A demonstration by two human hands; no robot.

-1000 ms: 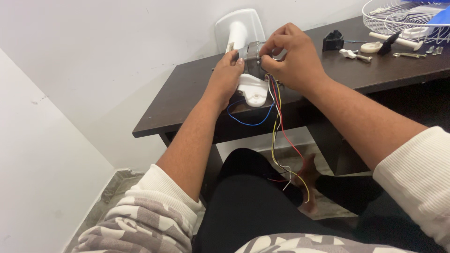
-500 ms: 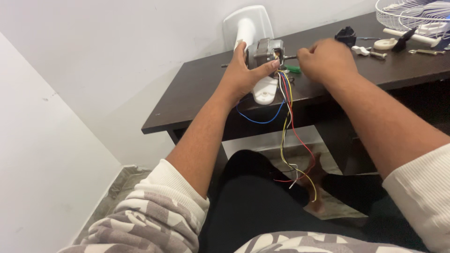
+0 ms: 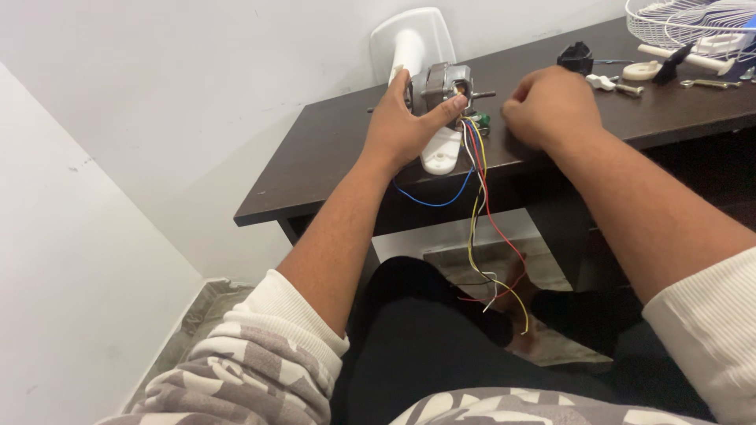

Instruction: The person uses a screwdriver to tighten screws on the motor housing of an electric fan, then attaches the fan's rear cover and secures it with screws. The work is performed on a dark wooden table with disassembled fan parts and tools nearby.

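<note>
My left hand (image 3: 409, 118) grips a small grey electric motor (image 3: 443, 83) with a thin shaft, held upright on the dark wooden table (image 3: 315, 165). A white plastic housing (image 3: 413, 35) stands behind the motor, and a white piece (image 3: 441, 153) lies under it. Coloured wires (image 3: 480, 205) in red, yellow, blue and white hang from the motor over the table edge toward my lap. My right hand (image 3: 551, 106) rests on the table just right of the motor, fingers curled; whether it holds anything is hidden. A small green part (image 3: 482, 120) lies between the two hands.
At the table's far right lie a white wire fan grille (image 3: 693, 24), a black knob (image 3: 575, 57), white plastic pieces (image 3: 642, 71) and screws. A white wall runs along the left. My black-trousered lap sits below the table edge, with tiled floor beneath.
My right hand has left the motor and moved right, settling on the table. My left hand keeps its grip on the motor. The view has shifted so the table appears further right.
</note>
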